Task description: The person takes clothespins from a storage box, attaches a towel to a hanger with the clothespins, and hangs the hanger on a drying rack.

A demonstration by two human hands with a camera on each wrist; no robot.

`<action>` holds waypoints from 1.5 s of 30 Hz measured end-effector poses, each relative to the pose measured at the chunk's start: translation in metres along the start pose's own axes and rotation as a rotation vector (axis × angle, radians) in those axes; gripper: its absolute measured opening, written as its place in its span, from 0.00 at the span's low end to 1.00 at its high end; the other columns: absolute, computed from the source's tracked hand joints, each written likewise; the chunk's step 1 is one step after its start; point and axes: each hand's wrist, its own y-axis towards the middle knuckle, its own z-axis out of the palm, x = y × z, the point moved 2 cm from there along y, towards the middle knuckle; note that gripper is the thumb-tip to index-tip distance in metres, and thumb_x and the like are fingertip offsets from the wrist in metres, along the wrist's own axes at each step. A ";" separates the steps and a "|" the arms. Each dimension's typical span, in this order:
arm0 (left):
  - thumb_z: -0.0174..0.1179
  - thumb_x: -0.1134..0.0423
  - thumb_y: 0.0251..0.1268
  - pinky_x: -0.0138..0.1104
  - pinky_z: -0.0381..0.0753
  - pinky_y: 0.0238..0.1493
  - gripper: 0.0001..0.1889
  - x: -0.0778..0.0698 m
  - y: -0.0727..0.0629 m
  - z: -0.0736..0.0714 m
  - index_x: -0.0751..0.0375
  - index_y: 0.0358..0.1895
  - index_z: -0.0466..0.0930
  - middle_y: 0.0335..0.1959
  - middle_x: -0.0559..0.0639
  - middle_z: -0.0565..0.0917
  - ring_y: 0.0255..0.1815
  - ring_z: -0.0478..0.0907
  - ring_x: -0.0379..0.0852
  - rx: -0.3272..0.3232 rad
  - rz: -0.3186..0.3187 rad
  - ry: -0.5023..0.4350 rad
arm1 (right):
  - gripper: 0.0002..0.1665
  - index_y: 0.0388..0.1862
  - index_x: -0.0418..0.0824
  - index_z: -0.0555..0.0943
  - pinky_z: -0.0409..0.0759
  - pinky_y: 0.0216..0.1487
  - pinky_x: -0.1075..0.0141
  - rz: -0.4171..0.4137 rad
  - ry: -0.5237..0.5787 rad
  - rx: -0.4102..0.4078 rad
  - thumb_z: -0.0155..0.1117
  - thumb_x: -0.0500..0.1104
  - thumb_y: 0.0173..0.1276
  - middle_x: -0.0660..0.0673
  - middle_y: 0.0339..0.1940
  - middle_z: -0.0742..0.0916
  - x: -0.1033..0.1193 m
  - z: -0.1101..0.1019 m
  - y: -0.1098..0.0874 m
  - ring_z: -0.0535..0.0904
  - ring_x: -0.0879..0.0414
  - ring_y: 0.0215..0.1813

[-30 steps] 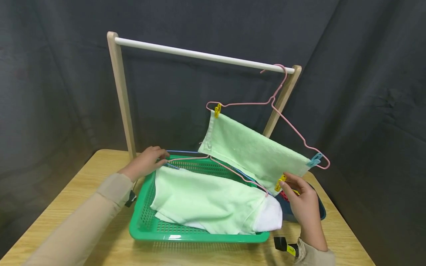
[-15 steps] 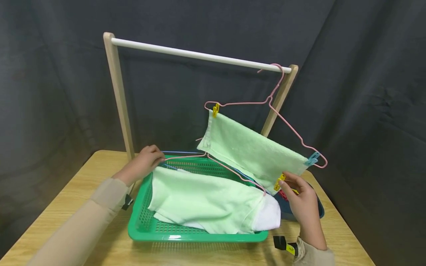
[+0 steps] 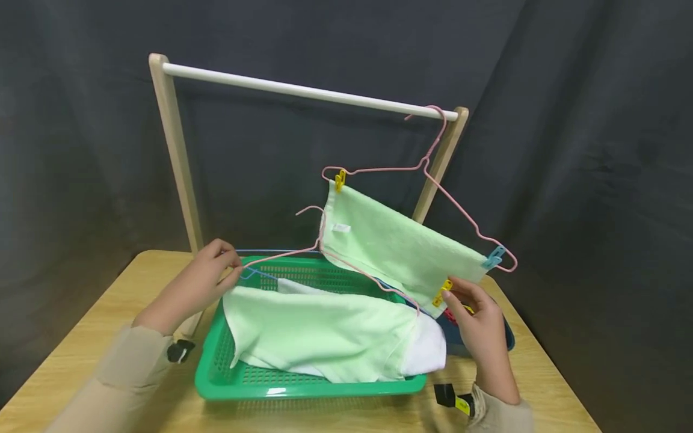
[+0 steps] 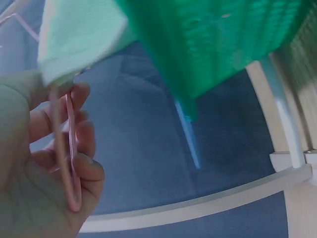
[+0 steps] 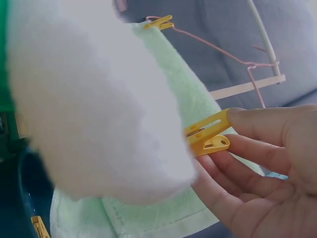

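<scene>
Lower pink hanger (image 3: 320,243) has tipped hook-up

At left, my left hand (image 3: 196,285) curls round its end, apparently steadying it along the green towel (image 3: 325,328), lower centre. Lower right, my right hand (image 3: 480,316) pinches a yellow clothespin (image 3: 443,293), presumably to work its spring.

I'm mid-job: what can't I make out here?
Head: part of the blue hanger, behind the lower green towel.
Head: much inside the dark bin, behind the right hand.
Right wrist: gripping end of the yellow clip, behind blurred white cloth.
Left wrist: the green basket, cut off at the top edge.
</scene>
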 end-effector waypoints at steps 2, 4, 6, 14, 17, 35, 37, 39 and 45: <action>0.58 0.66 0.74 0.49 0.80 0.44 0.05 -0.002 -0.008 -0.005 0.64 0.44 0.81 0.47 0.59 0.76 0.45 0.76 0.55 0.002 -0.024 -0.009 | 0.22 0.63 0.36 0.79 0.75 0.44 0.84 -0.010 0.033 0.000 0.65 0.41 0.74 0.37 0.56 0.83 0.002 0.002 -0.001 0.75 0.74 0.47; 0.57 0.63 0.77 0.44 0.78 0.40 0.05 -0.003 -0.015 -0.009 0.62 0.43 0.78 0.40 0.53 0.76 0.38 0.75 0.49 0.019 -0.052 -0.031 | 0.21 0.63 0.36 0.80 0.74 0.45 0.84 -0.023 0.075 -0.005 0.66 0.40 0.74 0.37 0.57 0.83 0.004 0.003 -0.001 0.76 0.74 0.47; 0.54 0.61 0.79 0.38 0.73 0.34 0.06 -0.005 -0.021 -0.012 0.59 0.42 0.76 0.32 0.47 0.74 0.32 0.70 0.43 0.038 -0.070 -0.063 | 0.21 0.63 0.36 0.80 0.75 0.46 0.83 -0.037 0.099 -0.019 0.66 0.39 0.73 0.39 0.56 0.83 0.005 0.004 -0.001 0.77 0.72 0.48; 0.56 0.58 0.79 0.34 0.70 0.28 0.06 -0.013 -0.047 -0.017 0.50 0.38 0.77 0.26 0.39 0.74 0.26 0.68 0.37 -0.051 -0.088 -0.089 | 0.20 0.62 0.36 0.81 0.76 0.46 0.82 -0.073 0.126 -0.046 0.66 0.38 0.73 0.41 0.55 0.84 0.011 0.004 -0.001 0.79 0.69 0.49; 0.61 0.63 0.74 0.33 0.72 0.28 0.05 -0.014 -0.052 -0.017 0.49 0.37 0.79 0.27 0.37 0.77 0.26 0.69 0.34 -0.151 -0.051 -0.060 | 0.20 0.62 0.36 0.81 0.76 0.46 0.82 -0.099 0.142 -0.045 0.66 0.38 0.73 0.40 0.55 0.84 0.014 0.004 0.000 0.78 0.69 0.49; 0.70 0.87 0.44 0.27 0.63 0.18 0.15 -0.027 -0.061 -0.043 0.62 0.29 0.88 0.25 0.33 0.85 0.17 0.66 0.31 -0.564 0.047 -0.403 | 0.21 0.61 0.31 0.81 0.79 0.47 0.79 -0.234 0.208 -0.161 0.65 0.27 0.69 0.58 0.46 0.85 0.023 -0.013 -0.008 0.83 0.67 0.48; 0.71 0.86 0.46 0.27 0.62 0.17 0.14 -0.028 -0.063 -0.045 0.63 0.29 0.88 0.26 0.32 0.85 0.17 0.66 0.31 -0.584 0.048 -0.404 | 0.21 0.61 0.31 0.81 0.79 0.48 0.78 -0.231 0.220 -0.175 0.65 0.27 0.69 0.59 0.46 0.86 0.024 -0.013 -0.010 0.84 0.67 0.48; 0.70 0.85 0.47 0.27 0.60 0.16 0.12 -0.028 -0.064 -0.048 0.65 0.29 0.88 0.26 0.33 0.86 0.17 0.65 0.31 -0.610 0.041 -0.428 | 0.22 0.61 0.31 0.81 0.79 0.49 0.78 -0.230 0.228 -0.182 0.65 0.27 0.69 0.59 0.46 0.86 0.024 -0.013 -0.010 0.84 0.66 0.48; 0.70 0.87 0.47 0.27 0.59 0.14 0.10 -0.028 -0.068 -0.053 0.70 0.28 0.87 0.25 0.33 0.85 0.16 0.64 0.31 -0.681 -0.010 -0.446 | 0.21 0.59 0.27 0.80 0.79 0.51 0.77 -0.324 0.250 -0.167 0.64 0.22 0.67 0.56 0.49 0.85 0.025 -0.010 -0.012 0.83 0.63 0.52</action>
